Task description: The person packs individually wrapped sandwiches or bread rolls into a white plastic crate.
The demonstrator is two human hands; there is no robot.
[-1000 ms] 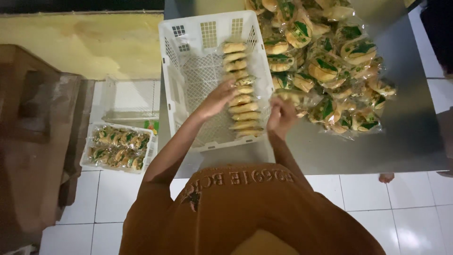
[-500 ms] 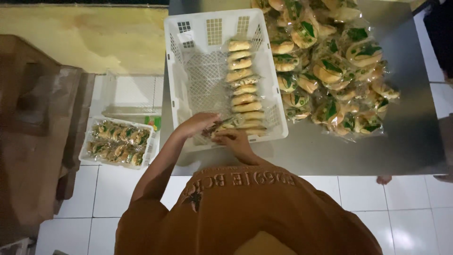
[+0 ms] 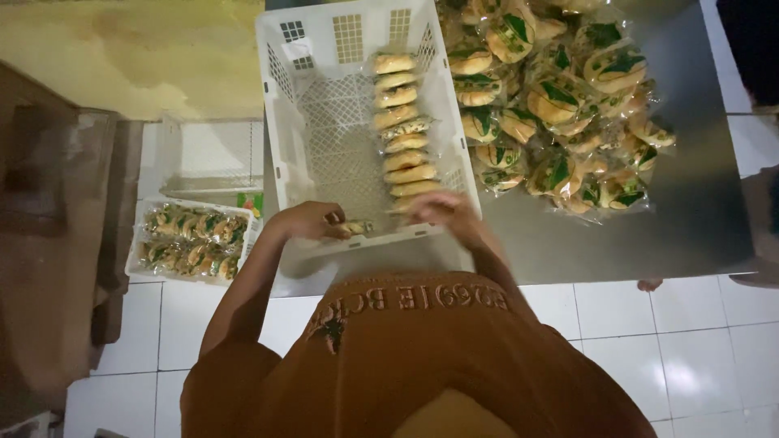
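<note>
Packing buns into the white crate [image 3: 320,130], looks like. Your left hand [image 3: 307,221] is curled around a wrapped bun [image 3: 355,228] at the crate's near edge, and your right hand [image 3: 441,209] rests half-closed on the near end of the row of buns [image 3: 403,130]; can't tell if it's actually pinching one. My guess: you're seating the next bun at the row's end. The next move probably needs it stood on edge, snug against the last one. The pile of wrapped buns [image 3: 560,105] sits on the bench [image 3: 698,203] just right of the crate.
</note>
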